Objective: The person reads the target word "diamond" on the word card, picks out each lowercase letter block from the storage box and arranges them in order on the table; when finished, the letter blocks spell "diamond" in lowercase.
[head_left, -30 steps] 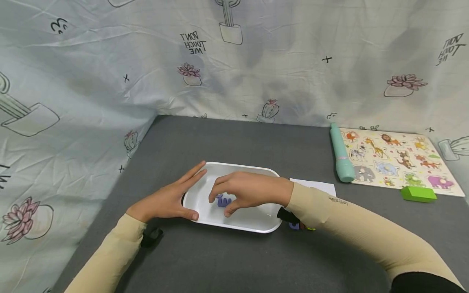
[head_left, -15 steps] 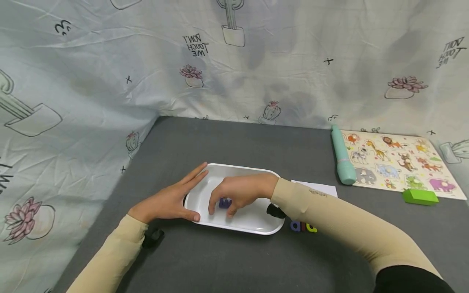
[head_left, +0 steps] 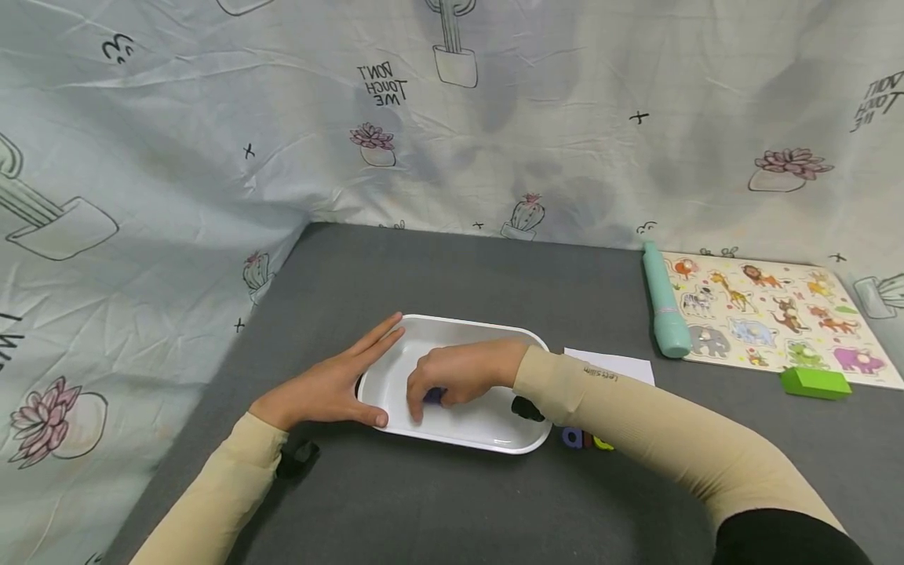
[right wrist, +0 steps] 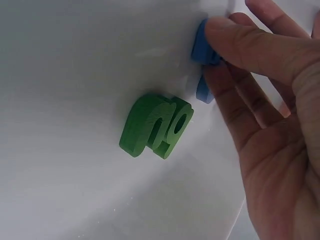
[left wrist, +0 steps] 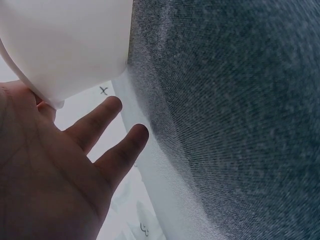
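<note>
The white tray (head_left: 466,444) lies on the grey table. My left hand (head_left: 321,390) holds its left end, thumb at the near rim and straight fingers at the far corner. In the left wrist view, two fingers (left wrist: 120,155) extend free below the tray wall (left wrist: 75,45). My right hand (head_left: 459,373) reaches into the tray; thumb and a finger pinch a blue foam letter (right wrist: 201,45), mostly hidden by them. Another blue part (right wrist: 204,91) shows beneath the fingers. Green letters (right wrist: 155,125), one n-shaped, sit together in the tray, hidden from the head view.
Several coloured letters (head_left: 574,438) lie just outside the tray's right end, partly under the right sleeve. White paper (head_left: 621,365) lies behind that arm. At the back right are a teal bottle-shaped object (head_left: 665,306), an animal puzzle board (head_left: 777,318) and a green block (head_left: 815,383).
My right hand has lowered into the tray, and its thumb and finger have closed in on the blue letter. The left hand has stayed at the tray's end.
</note>
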Demonstrator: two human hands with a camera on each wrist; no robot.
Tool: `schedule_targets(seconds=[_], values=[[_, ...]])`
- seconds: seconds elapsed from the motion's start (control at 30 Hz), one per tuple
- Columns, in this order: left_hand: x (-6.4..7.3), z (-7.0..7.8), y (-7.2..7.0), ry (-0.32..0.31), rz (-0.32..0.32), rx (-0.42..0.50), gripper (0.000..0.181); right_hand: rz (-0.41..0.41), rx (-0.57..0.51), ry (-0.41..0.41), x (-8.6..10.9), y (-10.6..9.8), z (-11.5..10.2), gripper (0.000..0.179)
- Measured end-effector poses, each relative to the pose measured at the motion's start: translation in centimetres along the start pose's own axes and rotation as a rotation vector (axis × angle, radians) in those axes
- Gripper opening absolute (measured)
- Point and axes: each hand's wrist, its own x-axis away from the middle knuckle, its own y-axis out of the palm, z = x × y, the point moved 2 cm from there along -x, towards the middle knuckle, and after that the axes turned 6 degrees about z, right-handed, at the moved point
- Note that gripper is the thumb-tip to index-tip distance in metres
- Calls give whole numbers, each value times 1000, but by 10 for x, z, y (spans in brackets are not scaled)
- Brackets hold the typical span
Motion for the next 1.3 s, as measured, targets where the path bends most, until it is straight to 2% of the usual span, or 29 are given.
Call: schedule_targets(seconds=[0.4,0.53,0.67,0.83,1.0,1.13,1.3], values=[[2,3,-1,4,-1,8,122,-51,276,31,-5,2,-19,43],[2,3,0,8,-2,9,121,-14,245,59,-2,-3,-21,36],[1,3,0,-2,-9,20,121,82,154,70,9,-19,-23,26],[0,3,0,-39,-21,31,121,241,72,26,37,-49,-37,20],[-2,4,-3,-53,-15,22,123,377,17,18,79,-75,-60,28],[-2,4,-5,-37,-5,7,125,458,48,40,115,-80,-75,40],[-3,5,-7,-24,-4,12,126,591,114,56,160,-74,-86,35]])
